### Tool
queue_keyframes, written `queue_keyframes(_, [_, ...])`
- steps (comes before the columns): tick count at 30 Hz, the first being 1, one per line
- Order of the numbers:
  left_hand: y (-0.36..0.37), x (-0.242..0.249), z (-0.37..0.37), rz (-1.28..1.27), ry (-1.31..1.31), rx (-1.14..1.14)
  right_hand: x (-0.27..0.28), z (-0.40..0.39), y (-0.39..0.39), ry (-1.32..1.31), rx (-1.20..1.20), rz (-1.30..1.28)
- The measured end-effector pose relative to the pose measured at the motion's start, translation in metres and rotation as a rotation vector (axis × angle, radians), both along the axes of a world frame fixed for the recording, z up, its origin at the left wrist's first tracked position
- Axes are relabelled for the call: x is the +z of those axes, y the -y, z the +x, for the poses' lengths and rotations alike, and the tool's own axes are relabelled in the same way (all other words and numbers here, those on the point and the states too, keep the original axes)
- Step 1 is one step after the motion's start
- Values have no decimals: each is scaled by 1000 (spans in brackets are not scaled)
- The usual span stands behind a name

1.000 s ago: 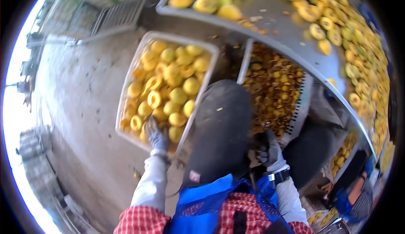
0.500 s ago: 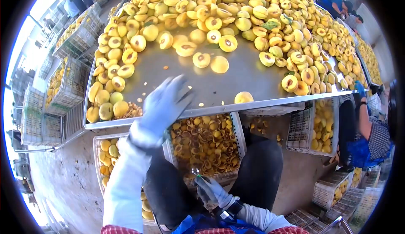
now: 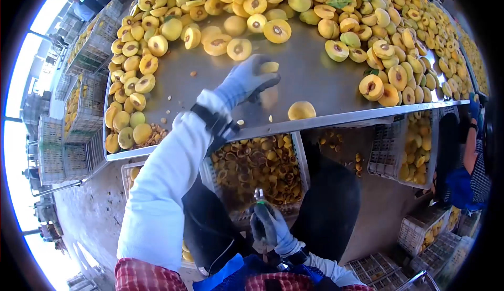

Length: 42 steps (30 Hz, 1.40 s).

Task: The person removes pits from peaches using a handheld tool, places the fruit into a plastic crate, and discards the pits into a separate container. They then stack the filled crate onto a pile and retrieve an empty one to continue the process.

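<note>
My left hand (image 3: 244,81), in a pale glove, reaches over the metal table (image 3: 189,91) and is closed around a yellow peach half (image 3: 269,67). Just beyond it lies another halved peach (image 3: 239,49), and nearer the table's front edge rests a single peach piece (image 3: 302,110). Low between my knees, my gloved right hand (image 3: 274,229) grips a small metal-tipped hand tool (image 3: 259,195) with a bit of green near its tip. The tool's handle is mostly hidden by the fingers.
A large heap of peach halves (image 3: 367,28) covers the back and right of the table. Beneath its raised front edge (image 3: 325,123) stands a crate of peach scraps (image 3: 252,170). Another crate of peaches (image 3: 417,154) and a co-worker's arm (image 3: 471,144) are at the right.
My left hand has moved right and farther over the table, and it has taken hold of a peach half. My right hand has risen slightly with the tool, its tip now pointing up.
</note>
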<state>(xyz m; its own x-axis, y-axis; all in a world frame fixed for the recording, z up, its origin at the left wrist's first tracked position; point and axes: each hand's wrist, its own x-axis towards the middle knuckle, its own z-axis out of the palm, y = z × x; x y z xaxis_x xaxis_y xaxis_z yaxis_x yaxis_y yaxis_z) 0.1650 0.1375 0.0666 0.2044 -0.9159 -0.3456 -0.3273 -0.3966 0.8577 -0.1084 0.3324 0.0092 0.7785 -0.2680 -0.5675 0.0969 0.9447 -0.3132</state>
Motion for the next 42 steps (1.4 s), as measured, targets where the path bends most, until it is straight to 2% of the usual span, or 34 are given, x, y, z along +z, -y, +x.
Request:
queue_keyframes(2, [-65,33,-21,-49,-505,134,29,1,17,67,-84,-104])
queue_keyframes(4, [-126,28,-46,-1,-804,332,51,0,26,32,-125,-278])
queue_keyframes(6, [-174,22,-80,-81,-1049,549,58,3,25,43,-97,-418])
queue_keyframes(7, [-197,17,-85,-71,-1182,489,56,4,24,-50,44,-548])
queue_keyframes(8, [-214,13,-97,-66,-1168,554,54,5,23,-138,191,-683])
queue_keyframes(10, [-240,9,-119,-174,-1129,765,58,10,12,-199,202,-948])
queue_keyframes(13, [-264,-2,-132,-371,-717,821,55,10,-2,-220,268,-1188])
queue_keyframes(14, [-269,1,-136,-351,-495,845,58,9,-6,-232,288,-1235])
queue_keyframes(16, [-282,-2,-139,-417,-309,801,60,9,-13,-257,324,-1335])
queue_keyframes(17, [-288,-3,-141,-442,-227,789,55,10,-19,-250,284,-1333])
queue_keyframes(19, [-299,-6,-145,-485,-60,765,55,13,-25,-303,362,-1259])
queue_keyframes(20, [-303,-7,-147,-484,-54,786,55,14,-29,-327,401,-1223])
queue_keyframes(22, [-308,-10,-149,-478,-37,831,21,3,-43,-280,461,-1424])
queue_keyframes(23, [-313,-20,-150,-518,-53,835,16,2,-46,-245,466,-1379])
queue_keyframes(25, [-321,-19,-149,-489,17,773,-8,-9,-57,-98,211,-2079])
queue_keyframes(28, [-327,-22,-150,-511,78,770,14,-2,-76,-200,180,-658])
queue_keyframes(30, [-331,-24,-149,-507,27,794,33,0,-50,106,532,77])
queue_keyframes(31, [-333,-21,-150,-465,-180,819,27,0,-54,222,472,318])
queue_keyframes(32, [-338,-25,-149,-412,-262,790,22,-1,-61,321,404,563])
queue_keyframes(34, [-346,-33,-152,-349,-360,818,28,6,-68,426,360,804])
queue_keyframes(36, [-357,-33,-154,-327,-410,935,31,10,-76,626,318,780])
queue_keyframes(37, [-365,-46,-155,-344,-420,1064,33,14,-74,670,260,754])
queue_keyframes(38, [-382,-25,-147,-364,-369,1188,33,16,-70,713,197,722])
queue_keyframes(40, [-436,-19,-127,-397,55,1280,21,14,-55,609,145,608])
queue_keyframes(42, [-514,-27,-113,-311,400,1416,11,5,-42,535,184,527])
